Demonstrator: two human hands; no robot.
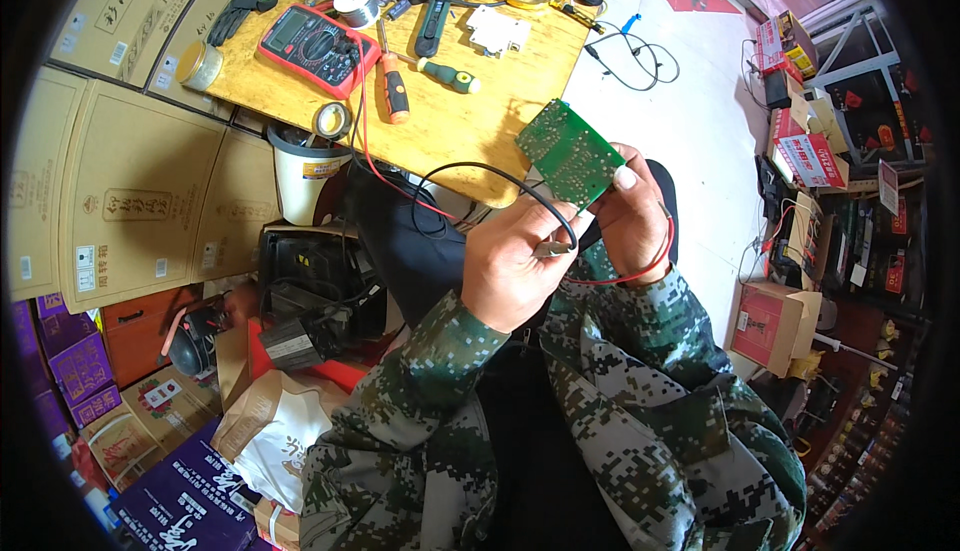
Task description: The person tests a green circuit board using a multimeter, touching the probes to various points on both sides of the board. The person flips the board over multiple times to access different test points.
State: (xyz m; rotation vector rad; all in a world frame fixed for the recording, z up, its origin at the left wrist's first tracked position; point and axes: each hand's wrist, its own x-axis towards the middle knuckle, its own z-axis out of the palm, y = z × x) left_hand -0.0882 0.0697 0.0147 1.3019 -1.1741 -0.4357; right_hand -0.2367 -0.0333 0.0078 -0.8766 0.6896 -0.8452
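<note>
A green circuit board [570, 154], its solder-dotted side in view, is tilted just off the near edge of the table. My right hand [640, 213] is closed on its lower right edge, with the thumb on the board. A red test lead [625, 279] curves up against that hand; its tip is hidden. My left hand [512, 256] is closed round the end of a black test lead [520, 179], close to the board's lower edge. A small greyish piece [552, 249] shows at its fingers. Both leads trail toward the red multimeter [318, 49] on the table.
On the wooden table [535, 76] lie an orange-handled screwdriver [392, 86], a green-handled tool [448, 75], a solder spool [355, 4] and a tape roll [332, 120]. A white bin [303, 181] stands below the table. Cartons [145, 201] line the left; shelves and boxes [775, 326] line the right.
</note>
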